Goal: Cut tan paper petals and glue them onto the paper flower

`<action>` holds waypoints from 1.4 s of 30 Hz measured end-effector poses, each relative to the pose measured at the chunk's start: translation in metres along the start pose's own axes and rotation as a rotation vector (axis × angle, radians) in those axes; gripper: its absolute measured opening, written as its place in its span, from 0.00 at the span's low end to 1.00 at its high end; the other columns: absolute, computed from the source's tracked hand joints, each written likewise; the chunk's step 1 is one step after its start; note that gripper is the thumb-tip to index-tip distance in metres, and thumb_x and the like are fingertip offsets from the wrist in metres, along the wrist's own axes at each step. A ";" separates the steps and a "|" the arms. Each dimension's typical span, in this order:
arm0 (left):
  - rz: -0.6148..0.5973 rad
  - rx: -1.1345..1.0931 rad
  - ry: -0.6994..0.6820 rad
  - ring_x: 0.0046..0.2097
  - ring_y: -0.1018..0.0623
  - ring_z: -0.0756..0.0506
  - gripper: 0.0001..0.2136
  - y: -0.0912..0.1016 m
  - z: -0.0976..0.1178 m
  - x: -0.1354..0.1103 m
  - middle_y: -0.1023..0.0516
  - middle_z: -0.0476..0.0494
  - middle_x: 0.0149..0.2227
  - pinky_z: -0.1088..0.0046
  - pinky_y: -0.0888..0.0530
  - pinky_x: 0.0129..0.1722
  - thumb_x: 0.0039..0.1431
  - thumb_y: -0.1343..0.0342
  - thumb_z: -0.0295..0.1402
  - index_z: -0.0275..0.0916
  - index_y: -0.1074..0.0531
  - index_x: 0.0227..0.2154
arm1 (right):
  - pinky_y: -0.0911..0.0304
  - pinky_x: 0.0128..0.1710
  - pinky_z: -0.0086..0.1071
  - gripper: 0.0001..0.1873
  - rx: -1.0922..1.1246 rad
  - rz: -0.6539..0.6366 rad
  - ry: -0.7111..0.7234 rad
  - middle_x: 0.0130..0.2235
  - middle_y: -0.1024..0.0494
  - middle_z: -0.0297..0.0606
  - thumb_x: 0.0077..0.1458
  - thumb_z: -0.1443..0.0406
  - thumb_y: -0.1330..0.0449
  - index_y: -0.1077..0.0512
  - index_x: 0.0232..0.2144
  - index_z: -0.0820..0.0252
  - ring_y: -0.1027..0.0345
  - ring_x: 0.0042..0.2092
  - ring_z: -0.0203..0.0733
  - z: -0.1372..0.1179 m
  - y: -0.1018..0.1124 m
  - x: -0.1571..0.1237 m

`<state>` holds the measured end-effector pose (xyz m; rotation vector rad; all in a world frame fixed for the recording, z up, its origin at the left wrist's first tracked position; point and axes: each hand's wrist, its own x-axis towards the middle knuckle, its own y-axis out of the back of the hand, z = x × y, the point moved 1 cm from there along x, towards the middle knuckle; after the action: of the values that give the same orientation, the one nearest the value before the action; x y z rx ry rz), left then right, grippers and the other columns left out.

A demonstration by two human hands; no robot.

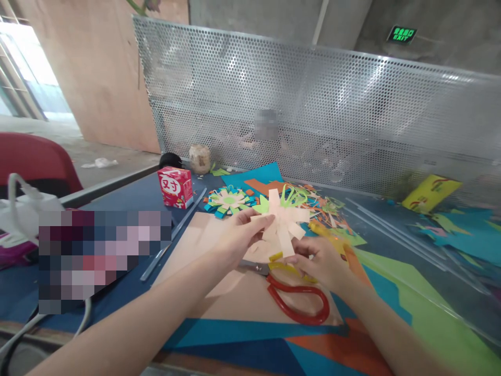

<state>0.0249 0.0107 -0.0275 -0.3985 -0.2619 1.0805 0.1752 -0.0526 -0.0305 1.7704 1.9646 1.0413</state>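
My left hand (238,235) pinches the left side of a pale peach paper flower (284,219) with long cut strips, held above the table. My right hand (319,261) is closed under the flower's lower right, fingers curled at its base. Red-handled scissors (299,300) lie on a peach sheet (219,292) just below both hands. A finished layered paper flower (228,200) in blue, green and peach lies farther back on the table.
A red drink carton (176,186) and a small round jar (200,158) stand at the back left. Paper scraps (324,206) and blue, green and orange sheets (426,313) cover the table. A perforated metal screen (313,115) closes the far side. A white cable (23,193) lies left.
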 end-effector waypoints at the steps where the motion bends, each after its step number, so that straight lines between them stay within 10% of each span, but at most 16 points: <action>1: 0.008 -0.004 0.001 0.19 0.34 0.57 0.11 -0.001 0.001 -0.001 0.33 0.54 0.17 0.82 0.38 0.20 0.39 0.38 0.32 0.35 0.37 0.17 | 0.51 0.18 0.23 0.20 -0.012 -0.001 0.001 0.14 0.39 0.29 0.48 0.59 0.46 0.41 0.11 0.61 0.48 0.19 0.28 0.000 0.000 0.000; 19: -0.032 0.096 -0.077 0.23 0.33 0.56 0.08 -0.003 -0.005 -0.001 0.32 0.53 0.18 0.80 0.37 0.23 0.40 0.38 0.31 0.35 0.32 0.19 | 0.51 0.13 0.23 0.28 0.183 0.180 -0.252 0.09 0.40 0.30 0.48 0.46 0.50 0.33 0.13 0.64 0.49 0.12 0.27 0.008 -0.008 0.000; 42: -0.064 0.100 -0.053 0.24 0.30 0.53 0.14 -0.004 -0.007 -0.002 0.26 0.47 0.23 0.77 0.35 0.26 0.36 0.36 0.31 0.33 0.29 0.28 | 0.49 0.15 0.24 0.25 0.173 0.198 -0.231 0.10 0.39 0.29 0.51 0.50 0.51 0.37 0.13 0.61 0.47 0.13 0.28 0.000 -0.003 -0.001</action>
<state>0.0306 0.0061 -0.0320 -0.2708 -0.2647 1.0377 0.1732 -0.0534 -0.0332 2.1077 1.8134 0.7001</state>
